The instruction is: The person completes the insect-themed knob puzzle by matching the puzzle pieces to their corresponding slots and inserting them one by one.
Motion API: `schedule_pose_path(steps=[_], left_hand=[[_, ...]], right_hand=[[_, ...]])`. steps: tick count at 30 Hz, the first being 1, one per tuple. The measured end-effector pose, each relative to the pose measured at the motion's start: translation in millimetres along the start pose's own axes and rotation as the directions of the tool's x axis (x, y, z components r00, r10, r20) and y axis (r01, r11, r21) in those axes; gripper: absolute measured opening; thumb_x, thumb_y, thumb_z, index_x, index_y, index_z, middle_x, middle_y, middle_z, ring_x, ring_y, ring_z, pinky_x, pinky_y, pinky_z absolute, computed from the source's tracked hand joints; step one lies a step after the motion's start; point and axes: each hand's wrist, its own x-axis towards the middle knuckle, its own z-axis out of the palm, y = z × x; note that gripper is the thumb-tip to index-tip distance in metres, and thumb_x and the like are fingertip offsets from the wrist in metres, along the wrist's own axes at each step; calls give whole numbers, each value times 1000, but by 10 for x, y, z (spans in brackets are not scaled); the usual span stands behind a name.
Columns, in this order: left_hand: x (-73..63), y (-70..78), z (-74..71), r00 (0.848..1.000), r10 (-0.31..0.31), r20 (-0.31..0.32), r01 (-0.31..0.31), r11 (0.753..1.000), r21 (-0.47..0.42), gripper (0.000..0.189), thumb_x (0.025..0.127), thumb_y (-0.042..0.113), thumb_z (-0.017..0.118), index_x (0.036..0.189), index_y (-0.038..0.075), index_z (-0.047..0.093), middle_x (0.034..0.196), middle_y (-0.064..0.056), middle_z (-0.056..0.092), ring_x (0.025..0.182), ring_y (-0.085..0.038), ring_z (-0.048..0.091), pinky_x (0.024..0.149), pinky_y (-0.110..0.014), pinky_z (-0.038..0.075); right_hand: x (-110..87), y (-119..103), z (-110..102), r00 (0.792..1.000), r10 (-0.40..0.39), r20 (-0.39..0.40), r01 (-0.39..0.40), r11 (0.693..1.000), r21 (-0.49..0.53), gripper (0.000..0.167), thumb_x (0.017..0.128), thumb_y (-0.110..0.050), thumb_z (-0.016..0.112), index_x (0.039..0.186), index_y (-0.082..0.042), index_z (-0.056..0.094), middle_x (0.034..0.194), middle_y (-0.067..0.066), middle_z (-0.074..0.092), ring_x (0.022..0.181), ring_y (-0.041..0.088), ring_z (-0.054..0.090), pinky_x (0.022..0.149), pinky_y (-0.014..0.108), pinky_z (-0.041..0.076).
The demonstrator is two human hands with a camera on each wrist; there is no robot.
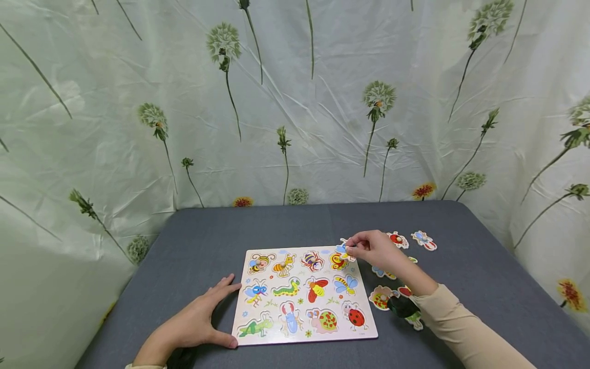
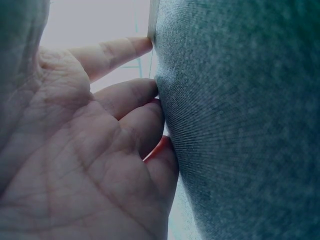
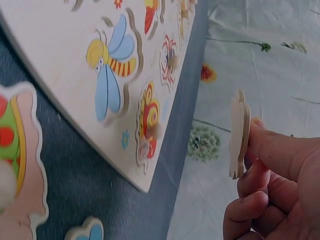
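Observation:
A wooden insect puzzle board (image 1: 244,307) lies flat on the table. My left hand (image 1: 198,318) is at its left side, thumb by the near corner and fingertips at the edge; in the left wrist view the fingers (image 2: 135,97) reach toward it, low over the cloth. My right hand (image 1: 380,251) pinches a small blue-and-yellow insect puzzle piece (image 1: 343,250) above the board's far right corner. In the right wrist view that piece (image 3: 237,137) is edge-on, its plain wooden back showing. Below it, a butterfly piece (image 3: 150,117) with a knob sits in the board.
Right of the board lie several loose pieces: a ladybug (image 1: 397,239), a blue-winged one (image 1: 423,240) and a snail (image 1: 380,297), others partly behind the right forearm. Pieces with knobs fill the board's far row, including a spider (image 1: 312,261). A flowered curtain (image 1: 295,102) hangs behind the table.

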Motion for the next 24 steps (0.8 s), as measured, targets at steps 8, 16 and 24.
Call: schedule_pose_path(steps=[8,16,24], left_hand=[[0,10,-1,1000,2,-1,-2,1000,3,121,64,51,103,165,21,44,179,-19,24,162,-57,19,122,-82,23],[-4,-1,3,1000,-12,2,12,1000,5,121,64,51,103,165,22,44,179,-19,24,162,-57,18,121,-83,23],[0,-1,2,1000,8,-6,-8,1000,5,120,64,52,103,164,21,45,179,-19,24,162,-57,19,121,-82,24]], right_hand=[[38,-54,146,999,-22,23,21,1000,11,13,100,-17,77,103,-5,80,74,-4,52,67,11,45,60,22,36],[73,-141,278,998,-28,50,28,1000,9,13,101,-19,76,101,-7,80,74,-4,53,68,11,45,60,22,34],[87,-199,353,998,-19,56,17,999,32,12,100,-19,78,100,-7,80,73,-4,52,67,11,44,60,21,34]])
